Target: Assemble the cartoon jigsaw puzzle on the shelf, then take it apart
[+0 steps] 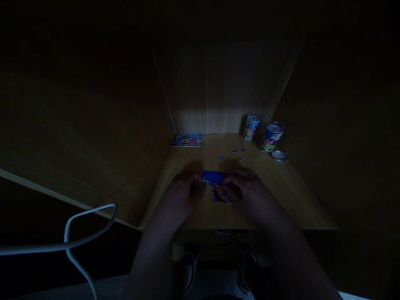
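A partly joined jigsaw puzzle, blue with a brown and red shape, lies on the wooden surface between my hands. My left hand pinches a small puzzle piece at the puzzle's left edge, where the outline is stepped. On the right side, my right hand has its thumb and fingers closed on the puzzle, covering part of it. Just beyond lie several loose pieces. Another loose piece is by the left edge. Dim light hides fine detail.
Against the back wall lies a finished-looking cartoon puzzle strip. Two cartoon-printed cans stand at the back right, the nearer can beside a round lid. Wooden panels enclose the sides. A white cable loops at left.
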`<action>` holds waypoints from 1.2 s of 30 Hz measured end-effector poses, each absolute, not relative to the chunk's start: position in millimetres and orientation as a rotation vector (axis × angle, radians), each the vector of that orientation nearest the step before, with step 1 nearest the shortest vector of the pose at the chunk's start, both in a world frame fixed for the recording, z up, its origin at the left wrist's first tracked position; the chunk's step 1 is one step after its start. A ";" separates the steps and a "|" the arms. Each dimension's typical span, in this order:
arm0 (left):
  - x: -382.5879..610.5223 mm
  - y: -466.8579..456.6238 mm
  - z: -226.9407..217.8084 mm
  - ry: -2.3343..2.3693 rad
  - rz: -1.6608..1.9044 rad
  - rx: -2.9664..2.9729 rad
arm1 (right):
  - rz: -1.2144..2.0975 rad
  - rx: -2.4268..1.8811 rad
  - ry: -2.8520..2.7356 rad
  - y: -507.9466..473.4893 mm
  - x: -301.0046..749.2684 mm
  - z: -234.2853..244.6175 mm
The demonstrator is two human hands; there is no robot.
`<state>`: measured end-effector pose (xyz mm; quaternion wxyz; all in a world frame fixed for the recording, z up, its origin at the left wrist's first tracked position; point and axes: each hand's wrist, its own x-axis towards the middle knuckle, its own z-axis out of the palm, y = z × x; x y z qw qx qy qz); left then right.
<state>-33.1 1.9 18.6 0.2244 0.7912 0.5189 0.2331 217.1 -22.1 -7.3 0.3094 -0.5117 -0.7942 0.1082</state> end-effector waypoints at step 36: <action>-21.1 0.7 19.1 1.623 0.700 2.223 | 0.272 -1.356 -2.092 -20.7 217.4 -11.5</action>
